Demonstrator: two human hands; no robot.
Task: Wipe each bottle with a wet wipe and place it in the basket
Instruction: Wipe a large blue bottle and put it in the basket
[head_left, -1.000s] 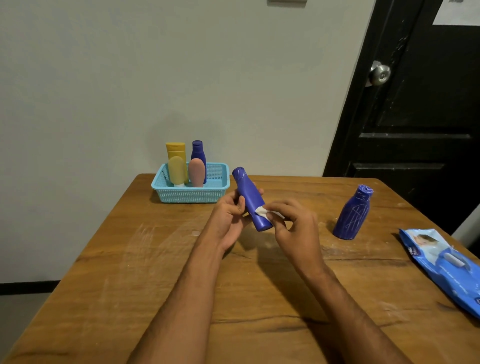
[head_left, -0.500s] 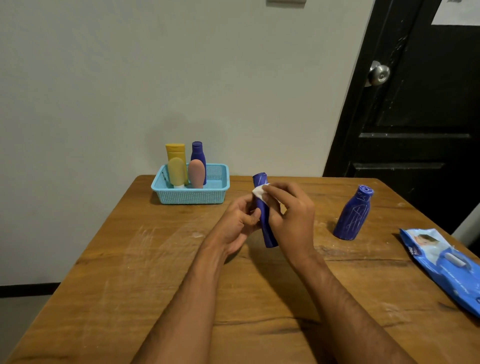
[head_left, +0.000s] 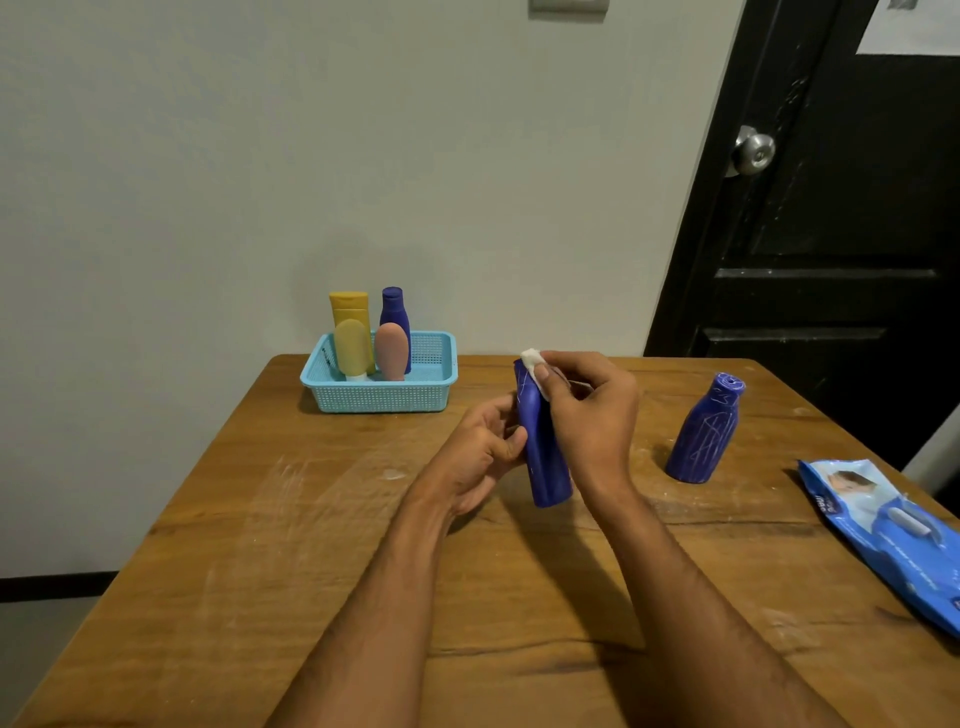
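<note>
Second blue bottle (head_left: 702, 431) stands right of hands; wipes pack (head_left: 893, 535) beyond. Left hand (head_left: 480, 457) grips held bottle (head_left: 543, 452); right hand (head_left: 592, 415) pinches wet wipe (head_left: 534, 364) against its top.

The bottle (head_left: 543, 452) I hold is deep blue with thin white scribbles near its top, and the wipe (head_left: 534, 364) on it is white. A second blue bottle (head_left: 702, 431) carries white scratchy lines. My basket (head_left: 382, 392) is light turquoise mesh, holding yellow (head_left: 349, 312), pale yellow (head_left: 352, 347), pink (head_left: 390, 351) and dark blue (head_left: 393, 306) bottles. The worktop (head_left: 291, 545) is brown woodgrain; the wipe pack (head_left: 888, 530) is blue and white.
</note>
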